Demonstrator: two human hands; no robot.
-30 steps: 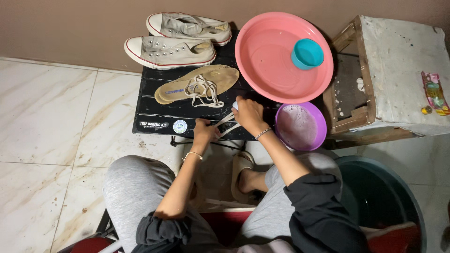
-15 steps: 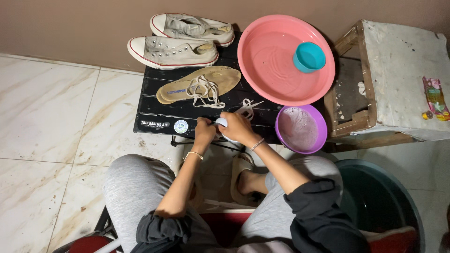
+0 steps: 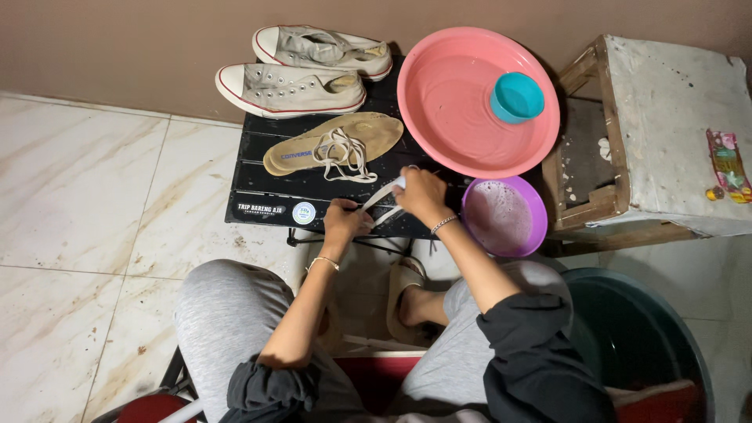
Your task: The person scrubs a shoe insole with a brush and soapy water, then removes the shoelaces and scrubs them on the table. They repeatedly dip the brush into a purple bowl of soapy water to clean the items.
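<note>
Now, hands: both are over the near edge of a low black slatted table [image 3: 266,184], close together with a white shoelace [image 3: 379,196] stretched between them.
Left hand [image 3: 345,222]: closed around the near end of the shoelace, fingers curled in, a thin bracelet at the wrist.
Right hand [image 3: 421,193]: pinched shut on the far end of the same shoelace, just beyond and to the right of the left hand, a beaded bracelet at the wrist.
Shoelace: taut and slanting from one fist to the other, just above the table edge.
Beyond the hands: a tan insole [image 3: 333,141] lies flat on the table with a second loose white lace [image 3: 342,153] coiled on top of it.
Further beyond: two worn grey-white sneakers [image 3: 294,88] with red trim lie on their sides at the far edge, one behind the other.
Right of the right hand: a purple bowl [image 3: 504,215] of sudsy water, nearly touching the wrist.
Beyond the right hand: a wide pink basin [image 3: 462,110] of water with a small teal cup [image 3: 517,97] sitting in it.
Far right: a worn wooden stool [image 3: 658,133].
Near right, beside the person's knee: a dark green bucket [image 3: 634,337].
</note>
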